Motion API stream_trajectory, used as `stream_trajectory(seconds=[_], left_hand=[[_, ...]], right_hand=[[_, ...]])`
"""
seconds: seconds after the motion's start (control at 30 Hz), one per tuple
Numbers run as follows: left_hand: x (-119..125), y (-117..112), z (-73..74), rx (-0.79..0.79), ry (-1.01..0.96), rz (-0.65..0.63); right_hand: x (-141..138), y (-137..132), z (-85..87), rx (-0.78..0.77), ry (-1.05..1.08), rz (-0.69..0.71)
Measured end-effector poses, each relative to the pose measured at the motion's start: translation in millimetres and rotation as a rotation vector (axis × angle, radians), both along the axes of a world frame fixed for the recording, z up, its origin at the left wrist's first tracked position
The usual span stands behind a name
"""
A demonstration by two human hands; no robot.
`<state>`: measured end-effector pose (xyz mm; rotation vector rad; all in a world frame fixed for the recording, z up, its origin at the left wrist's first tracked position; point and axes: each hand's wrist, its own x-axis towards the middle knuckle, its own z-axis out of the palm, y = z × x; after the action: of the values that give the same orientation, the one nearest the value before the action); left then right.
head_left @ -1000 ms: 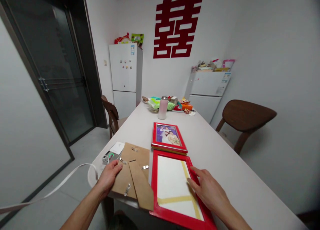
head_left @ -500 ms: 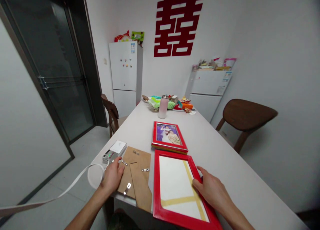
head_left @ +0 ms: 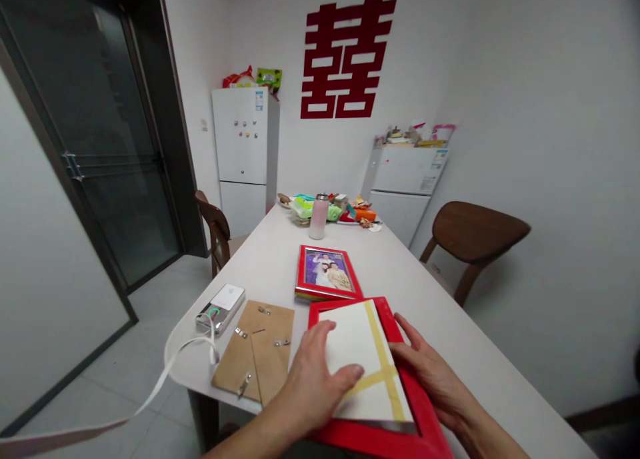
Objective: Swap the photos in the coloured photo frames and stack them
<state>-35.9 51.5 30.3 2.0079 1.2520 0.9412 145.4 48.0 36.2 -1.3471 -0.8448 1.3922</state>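
Red frame edge (head_left: 380, 438) gripped by right hand (head_left: 430, 372); open left hand (head_left: 313, 386) on white board (head_left: 363, 352).

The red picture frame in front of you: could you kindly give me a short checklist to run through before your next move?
Hands in place: ok. The left hand rests on the white sheet with yellow tape; the right hand is on the red picture frame.
Sheet square in the frame: not ok. It sits askew.
Cardboard backing ready: ok. It lies flat, metal clips showing.
Framed photo apart from the red frame: cannot tell. They lie very close.
Cable clear: ok. The silver power bank's white cable trails away over the table edge.
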Motion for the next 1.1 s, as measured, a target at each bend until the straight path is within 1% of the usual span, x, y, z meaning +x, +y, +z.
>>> stream_trajectory(seconds=[0.03, 0.1, 0.17, 0.2, 0.23, 0.3, 0.37, 0.43, 0.5, 0.57, 0.63, 0.7, 0.77, 0.83, 1.0, 1.07, 1.1], left_hand=[[14.9, -0.5, 4.6, -0.071, -0.066, -0.036], [38.3, 1.2, 11.7, -0.133, -0.137, -0.067], [50.6, 4.8, 16.9, -0.147, -0.146, -0.094], [51.9, 6.7, 19.1, -0.141, -0.148, -0.098], [50.2, 8.6, 21.4, -0.139, -0.161, -0.093], [38.5, 12.8, 26.0, -0.145, -0.215, -0.054], [18.5, 18.3, 29.2, -0.167, -0.267, -0.003], [-5.5, 24.9, 28.4, -0.186, -0.287, 0.04], [-29.2, 31.4, 22.0, -0.216, -0.309, 0.091], [-49.0, 35.9, 10.4, -0.255, -0.324, 0.136], [-62.9, 38.0, -3.6, -0.294, -0.32, 0.167], [-70.9, 38.2, -16.6, -0.328, -0.302, 0.194], [-74.4, 37.7, -25.9, -0.35, -0.276, 0.217], [-75.5, 37.7, -31.3, -0.358, -0.242, 0.229], [-77.3, 40.2, -37.6, -0.318, -0.12, 0.238], [-79.0, 40.7, -39.7, -0.285, -0.064, 0.228], [-79.8, 40.5, -40.5, -0.266, -0.036, 0.222]], right_hand=[[-1.8, 0.4, 2.4, 0.014, -0.029, -0.008], [-4.9, 1.0, 6.4, 0.043, -0.058, -0.02], [-6.4, 1.8, 7.7, 0.07, -0.056, -0.023], [-6.0, 2.3, 6.8, 0.08, -0.068, -0.022], [-4.8, 2.9, 4.8, 0.085, -0.097, -0.019], [0.2, 4.9, -2.4, 0.084, -0.213, -0.015], [8.1, 7.8, -12.8, 0.088, -0.381, -0.018], [17.2, 11.4, -24.2, 0.095, -0.567, -0.022], [25.0, 15.2, -34.6, 0.098, -0.767, -0.027], [30.1, 18.4, -42.2, 0.087, -0.969, -0.037], [31.7, 20.1, -46.5, 0.073, -1.143, -0.036], [30.7, 20.4, -48.0, 0.071, -1.267, -0.007], [28.4, 19.8, -48.1, 0.082, -1.346, 0.024], [26.4, 19.1, -48.1, 0.097, -1.402, 0.038], [26.9, 18.7, -49.5, 0.116, -1.451, 0.054], [27.1, 18.1, -49.0, 0.132, -1.462, 0.028], [26.2, 17.7, -48.2, 0.164, -1.467, 0.007]])
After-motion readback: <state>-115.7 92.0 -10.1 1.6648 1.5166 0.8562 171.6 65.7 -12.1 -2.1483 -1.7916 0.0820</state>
